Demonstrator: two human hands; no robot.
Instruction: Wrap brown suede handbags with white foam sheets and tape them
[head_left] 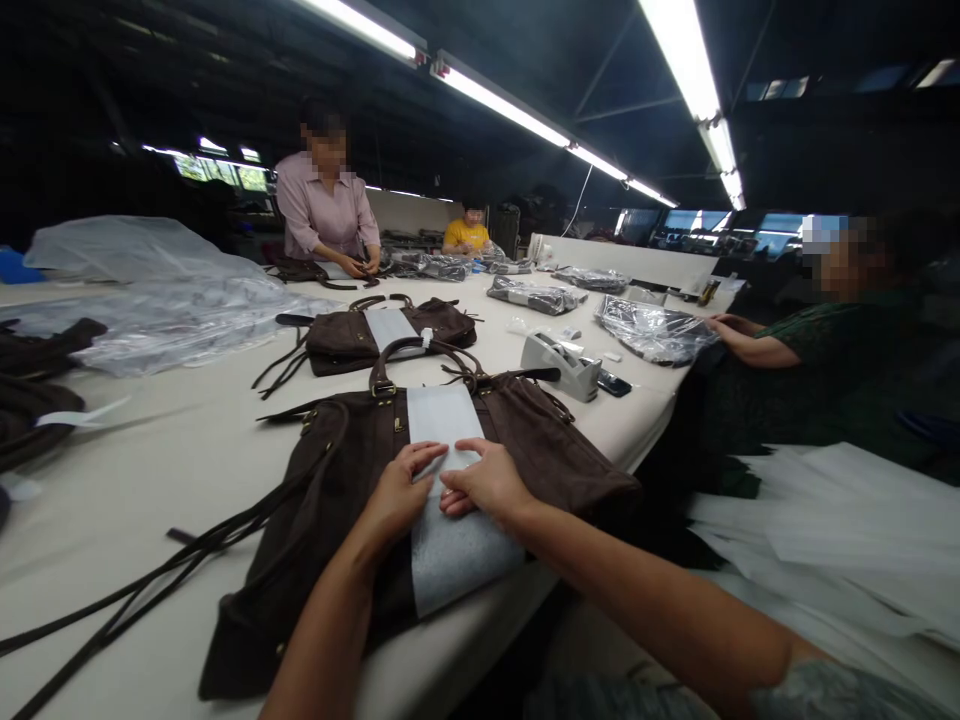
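A dark brown handbag lies on the table in front of me, its handles pointing away. A white wrapping strip runs around its middle. My left hand rests on the strip's left side, fingers bent and pinching at it. From the right, my right hand presses on the same strip with its fingers curled and thumb close to the left hand. Whether a small piece of tape sits between the fingertips is hidden. Long dark straps trail off the bag to the left.
Behind stands another brown handbag with a white strip. A grey tape dispenser and a phone sit to the right. Plastic-wrapped bags lie farther back, one under a co-worker's hands. White sheets are stacked at lower right.
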